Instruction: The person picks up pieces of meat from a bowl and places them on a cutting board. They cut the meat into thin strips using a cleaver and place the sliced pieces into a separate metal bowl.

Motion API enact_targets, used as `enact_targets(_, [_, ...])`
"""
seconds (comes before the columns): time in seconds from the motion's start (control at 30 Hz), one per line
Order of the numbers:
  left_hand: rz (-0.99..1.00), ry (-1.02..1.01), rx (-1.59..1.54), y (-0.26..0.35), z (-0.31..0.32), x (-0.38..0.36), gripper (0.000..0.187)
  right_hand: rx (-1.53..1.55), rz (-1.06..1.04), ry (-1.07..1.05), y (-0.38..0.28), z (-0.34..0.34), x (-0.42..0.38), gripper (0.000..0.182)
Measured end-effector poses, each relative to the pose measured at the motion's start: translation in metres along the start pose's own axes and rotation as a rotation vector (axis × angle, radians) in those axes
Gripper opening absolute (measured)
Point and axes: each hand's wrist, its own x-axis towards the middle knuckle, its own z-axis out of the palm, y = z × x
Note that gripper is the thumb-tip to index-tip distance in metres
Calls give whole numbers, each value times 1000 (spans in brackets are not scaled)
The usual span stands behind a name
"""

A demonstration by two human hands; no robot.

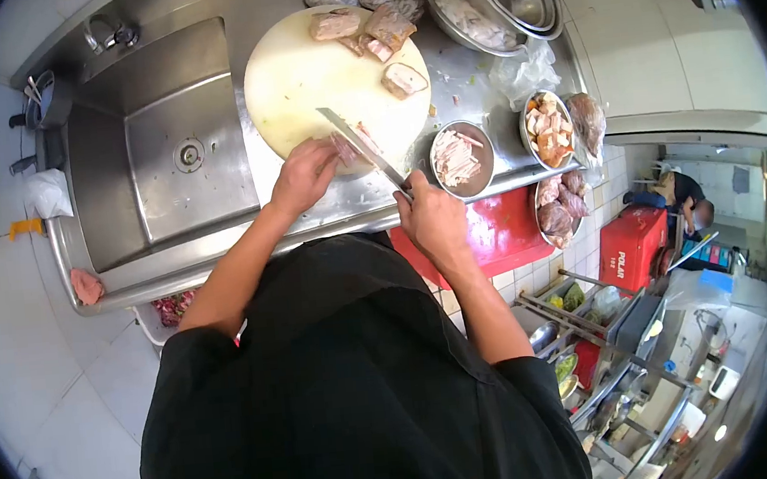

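A knife (366, 148) is gripped by its handle in my right hand (433, 214), its blade slanting up and left over the round cutting board (297, 83). My left hand (305, 175) is at the board's near edge, its fingers bent and pressed on a piece of meat (345, 150) beside the blade. Thin slices of meat (364, 135) lie on the blade's other side. Larger meat chunks (389, 27) rest toward the back of the board, with another cut chunk (404, 80) at its right. Right of the board, a metal bowl (490, 159) holds pale meat strips (457, 158).
The sink (185, 211) is on the left. At right stand a bowl of browned meat pieces (549, 129) and a bowl of bagged meat (562, 210). Stacked metal bowls (518, 0) sit at the back. Below the counter edge is a red surface (492, 230). Another person (682, 190) is far right.
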Motion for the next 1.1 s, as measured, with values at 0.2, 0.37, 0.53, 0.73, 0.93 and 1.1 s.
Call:
enact_targets(0.2, [-16,280,107,43,-19,-5,12,55,-22,51,17,19,-9,32])
enact_targets(0.37, [-62,-193,337,64,-10,39,14,29,-82,78,12,32,-18,33])
enact_targets(0.53, [-205,-410,370,36,20,73,14,59,-100,56,15,41,-25,33])
enact_targets(0.73, [-258,-375,202,42,4,84,19,188,-90,-59,17,27,-28,29])
enact_targets(0.93, [-512,175,-270,60,-43,63,33,446,101,-75,63,12,-22,28])
enact_targets(1.1, [-794,68,-100,32,19,8,58,1064,378,-293,133,32,-10,26])
